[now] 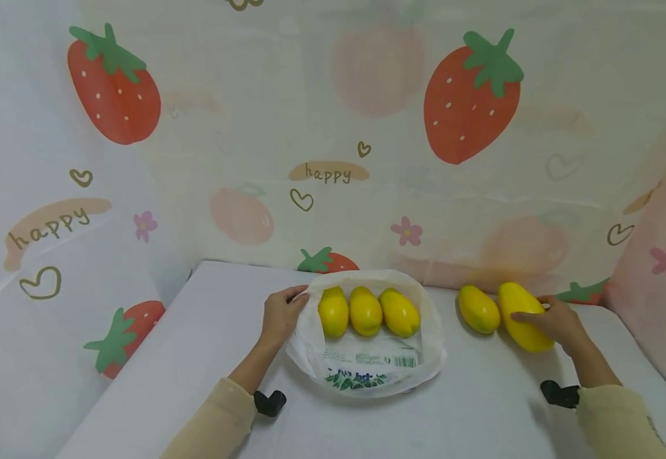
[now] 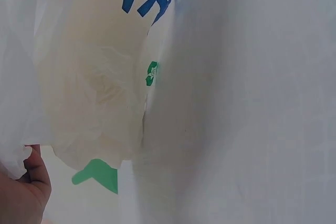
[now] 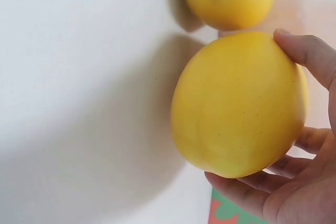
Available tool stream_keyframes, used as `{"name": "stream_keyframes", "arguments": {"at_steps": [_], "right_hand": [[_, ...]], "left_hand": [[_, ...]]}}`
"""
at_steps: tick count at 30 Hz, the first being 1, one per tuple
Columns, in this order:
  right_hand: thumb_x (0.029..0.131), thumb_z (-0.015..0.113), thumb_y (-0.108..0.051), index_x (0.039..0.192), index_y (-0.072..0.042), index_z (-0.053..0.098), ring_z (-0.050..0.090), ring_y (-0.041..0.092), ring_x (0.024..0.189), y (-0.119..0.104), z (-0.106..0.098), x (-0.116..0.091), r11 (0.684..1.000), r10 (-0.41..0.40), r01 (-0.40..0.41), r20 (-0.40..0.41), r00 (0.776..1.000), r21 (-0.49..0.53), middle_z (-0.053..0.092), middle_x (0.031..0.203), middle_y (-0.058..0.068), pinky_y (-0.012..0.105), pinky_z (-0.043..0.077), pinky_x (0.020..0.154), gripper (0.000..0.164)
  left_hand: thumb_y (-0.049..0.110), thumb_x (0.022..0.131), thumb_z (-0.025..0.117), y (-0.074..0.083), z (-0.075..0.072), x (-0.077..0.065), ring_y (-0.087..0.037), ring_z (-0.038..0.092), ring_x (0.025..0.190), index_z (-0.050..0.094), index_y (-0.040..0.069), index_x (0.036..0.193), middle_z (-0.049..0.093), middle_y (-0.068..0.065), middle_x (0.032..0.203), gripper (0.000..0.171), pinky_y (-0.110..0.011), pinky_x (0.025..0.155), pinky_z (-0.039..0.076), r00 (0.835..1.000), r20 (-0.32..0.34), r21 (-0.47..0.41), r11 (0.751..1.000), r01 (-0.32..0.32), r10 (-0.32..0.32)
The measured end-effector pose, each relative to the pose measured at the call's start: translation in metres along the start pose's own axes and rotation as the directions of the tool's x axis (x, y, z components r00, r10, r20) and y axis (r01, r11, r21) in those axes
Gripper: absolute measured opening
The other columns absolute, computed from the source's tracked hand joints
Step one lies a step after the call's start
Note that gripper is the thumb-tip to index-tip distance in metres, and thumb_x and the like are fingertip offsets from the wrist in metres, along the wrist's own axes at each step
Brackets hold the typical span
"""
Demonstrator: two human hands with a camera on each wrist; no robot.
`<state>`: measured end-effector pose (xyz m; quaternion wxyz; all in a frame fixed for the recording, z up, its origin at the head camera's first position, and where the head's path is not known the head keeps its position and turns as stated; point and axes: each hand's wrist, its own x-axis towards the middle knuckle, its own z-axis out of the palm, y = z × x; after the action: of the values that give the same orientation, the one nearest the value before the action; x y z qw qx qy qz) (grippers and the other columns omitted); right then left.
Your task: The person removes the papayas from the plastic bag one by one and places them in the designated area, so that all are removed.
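My left hand (image 1: 280, 319) pinches the left rim of a white plastic bag (image 1: 435, 360), whose wide mouth faces me. Inside the bag, three yellow mangoes (image 1: 365, 311) lie side by side toward the back. At the right, my right hand (image 1: 565, 326) grips a larger yellow mango (image 3: 236, 108), thumb on one side and fingers curled round the other. Another mango (image 1: 479, 309) lies on the table just left of it. In the left wrist view, the bag's side (image 2: 100, 87) hides most of the left hand.
The white table (image 1: 482, 414) ends at the back against a cloth (image 1: 390, 127) printed with strawberries and hearts. Similar cloth hangs at the left and right sides. Black wrist straps (image 1: 270, 403) sit over both beige sleeves (image 1: 215, 414).
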<state>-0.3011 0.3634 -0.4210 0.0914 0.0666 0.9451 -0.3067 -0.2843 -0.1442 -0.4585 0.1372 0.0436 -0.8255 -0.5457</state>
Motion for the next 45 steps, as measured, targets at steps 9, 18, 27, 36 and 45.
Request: {"name": "stream_keyframes", "arguments": {"at_steps": [9, 18, 27, 36, 45], "right_hand": [[0.088, 0.062, -0.055, 0.143, 0.019, 0.019, 0.038, 0.055, 0.12, 0.003, 0.004, 0.004, 1.0, 0.024, -0.024, -0.005, 1.0, -0.012, 0.027, 0.141, 0.045, 0.064, 0.039, 0.101, 0.101], [0.088, 0.057, -0.061, 0.145, 0.018, 0.013, 0.035, 0.055, 0.12, 0.005, 0.004, 0.011, 0.998, 0.062, -0.062, 0.02, 0.998, -0.004, 0.023, 0.143, 0.044, 0.064, 0.036, 0.105, 0.107], [0.089, 0.055, -0.062, 0.145, 0.019, 0.011, 0.029, 0.057, 0.125, 0.002, 0.004, 0.007, 0.998, 0.055, -0.055, 0.046, 0.997, -0.003, 0.018, 0.145, 0.045, 0.067, 0.031, 0.107, 0.108], [0.09, 0.052, -0.064, 0.144, 0.021, 0.012, 0.029, 0.059, 0.126, -0.001, 0.001, 0.005, 0.997, 0.063, -0.062, 0.029, 0.998, -0.039, 0.019, 0.144, 0.046, 0.067, 0.031, 0.108, 0.108], [0.09, 0.053, -0.061, 0.14, 0.023, 0.02, 0.034, 0.06, 0.123, -0.007, 0.0, -0.005, 0.986, -0.013, 0.007, -0.031, 0.999, -0.164, 0.028, 0.139, 0.048, 0.068, 0.032, 0.105, 0.103]], "left_hand": [[0.015, 0.094, 0.064, -0.001, 0.001, -0.001, -0.023, 0.067, 0.099, 0.07, 0.004, 0.117, 0.071, -0.014, 0.118, 0.026, -0.033, 0.088, 0.058, 1.0, 0.001, -0.012, 1.0, -0.009, 0.01], [0.016, 0.093, 0.064, -0.002, 0.001, 0.0, -0.024, 0.067, 0.104, 0.071, 0.005, 0.116, 0.071, -0.013, 0.118, 0.026, -0.036, 0.091, 0.056, 1.0, -0.003, 0.002, 1.0, -0.009, 0.009], [0.015, 0.093, 0.064, -0.003, 0.001, 0.0, -0.023, 0.067, 0.1, 0.071, 0.004, 0.116, 0.071, -0.013, 0.117, 0.026, -0.035, 0.09, 0.057, 1.0, -0.001, -0.003, 1.0, -0.016, 0.016], [0.016, 0.094, 0.063, -0.001, 0.001, -0.001, -0.024, 0.066, 0.101, 0.071, 0.005, 0.117, 0.071, -0.013, 0.118, 0.027, -0.035, 0.09, 0.057, 1.0, 0.001, -0.002, 1.0, -0.015, 0.015], [0.013, 0.094, 0.062, 0.001, 0.001, -0.003, -0.026, 0.067, 0.101, 0.071, 0.003, 0.115, 0.071, -0.016, 0.117, 0.025, -0.032, 0.088, 0.057, 0.999, -0.007, 0.008, 0.999, -0.041, 0.041]]}}
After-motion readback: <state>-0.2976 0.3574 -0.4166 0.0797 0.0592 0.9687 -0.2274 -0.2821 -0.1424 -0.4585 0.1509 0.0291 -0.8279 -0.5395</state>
